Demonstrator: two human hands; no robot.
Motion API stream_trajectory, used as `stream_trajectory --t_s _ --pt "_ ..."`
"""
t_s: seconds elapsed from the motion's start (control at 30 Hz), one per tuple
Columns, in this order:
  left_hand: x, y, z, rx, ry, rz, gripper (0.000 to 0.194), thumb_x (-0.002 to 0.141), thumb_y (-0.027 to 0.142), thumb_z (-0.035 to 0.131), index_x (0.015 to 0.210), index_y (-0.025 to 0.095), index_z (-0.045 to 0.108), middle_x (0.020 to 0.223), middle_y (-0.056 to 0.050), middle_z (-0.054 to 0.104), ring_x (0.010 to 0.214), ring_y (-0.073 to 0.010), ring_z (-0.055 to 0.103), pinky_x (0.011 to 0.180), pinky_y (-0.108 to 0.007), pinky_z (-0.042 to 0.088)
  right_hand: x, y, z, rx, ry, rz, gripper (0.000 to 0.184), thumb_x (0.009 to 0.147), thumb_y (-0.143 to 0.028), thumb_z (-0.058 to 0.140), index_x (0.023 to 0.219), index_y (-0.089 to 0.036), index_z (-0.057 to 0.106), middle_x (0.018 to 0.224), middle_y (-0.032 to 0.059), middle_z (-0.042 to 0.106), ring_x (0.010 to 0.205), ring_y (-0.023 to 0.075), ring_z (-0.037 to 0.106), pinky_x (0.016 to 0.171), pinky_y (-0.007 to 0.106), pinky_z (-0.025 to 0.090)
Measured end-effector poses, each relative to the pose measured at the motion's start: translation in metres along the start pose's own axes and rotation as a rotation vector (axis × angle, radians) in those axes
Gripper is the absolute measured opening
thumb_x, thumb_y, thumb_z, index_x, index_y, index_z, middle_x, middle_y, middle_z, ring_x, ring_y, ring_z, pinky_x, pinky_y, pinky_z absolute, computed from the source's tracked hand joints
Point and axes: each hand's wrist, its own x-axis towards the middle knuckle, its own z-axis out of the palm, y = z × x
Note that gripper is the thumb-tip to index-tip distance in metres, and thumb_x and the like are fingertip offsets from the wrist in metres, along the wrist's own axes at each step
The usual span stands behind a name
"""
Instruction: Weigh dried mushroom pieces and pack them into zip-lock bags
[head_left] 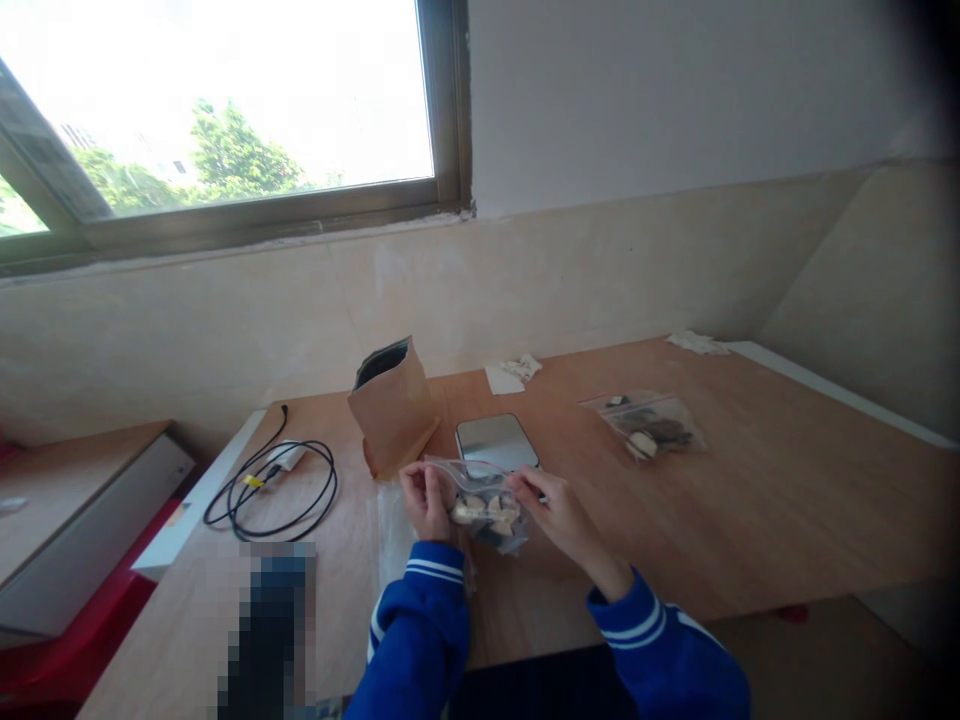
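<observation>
Between my hands is a clear zip bag (491, 510) with pale, sliced-looking pieces and some darker bits inside. My left hand (426, 500) pinches its upper left corner, and my right hand (547, 508) pinches the upper right along the zip strip. Just behind the bag lies a flat square scale (496, 443) with a shiny top, partly covered by the bag. Under and beside my left wrist are flat clear plastic bags (390, 540). Beyond my left hand a brown paper pouch (394, 400) stands with its top open.
A second filled zip bag (652, 425) lies to the right. At left are a coiled black cable (330, 490) and a white adapter (286, 456). Crumpled white papers (517, 372) rest near the wall. A blurred dark object (270, 630) lies front left, and a red stool (82, 650) stands beside the table.
</observation>
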Motion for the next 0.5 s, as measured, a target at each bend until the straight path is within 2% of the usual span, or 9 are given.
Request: stream_trajectory --t_s 0.13,0.23,0.37,0.5 --pt "0.0 -0.006 -0.002 0.001 0.018 -0.021 0.026 0.083 0.047 0.053 0.081 0.021 0.05 0.067 0.003 0.047 0.059 -0.0124 0.048 0.056 -0.025 0.041 -0.001 0.002 -0.003 0.061 -0.118 -0.031 0.033 0.091 -0.047 0.042 0.098 -0.024 0.065 0.092 0.0033 0.064 0.082 0.0174 0.059 0.071 0.026 0.044" --pt "-0.002 -0.011 -0.004 0.004 0.019 -0.031 0.024 0.083 0.046 0.052 0.082 0.021 0.049 0.067 0.003 0.047 0.058 -0.0124 0.048 0.056 -0.025 0.041 -0.001 0.004 -0.003 0.033 -0.197 -0.05 0.034 0.089 -0.048 0.046 0.086 -0.023 0.069 0.09 0.0047 0.063 0.087 0.0186 0.059 0.077 0.028 0.045" --pt "-0.004 -0.008 -0.002 -0.018 0.011 -0.048 0.024 0.084 0.046 0.051 0.084 0.022 0.048 0.067 0.003 0.049 0.057 -0.0123 0.05 0.055 -0.025 0.042 -0.002 0.003 -0.001 -0.001 -0.216 -0.032 0.032 0.084 -0.049 0.054 0.078 -0.021 0.067 0.088 0.0053 0.063 0.086 0.0195 0.059 0.077 0.03 0.046" --pt "-0.004 -0.001 0.001 -0.054 0.062 -0.066 0.025 0.083 0.046 0.051 0.082 0.022 0.045 0.061 0.005 0.044 0.052 -0.0105 0.045 0.052 -0.024 0.04 -0.007 0.003 0.003 0.129 -0.155 0.081 0.028 0.077 -0.045 0.065 0.091 -0.021 0.058 0.092 0.0034 0.064 0.085 0.0193 0.062 0.075 0.031 0.049"
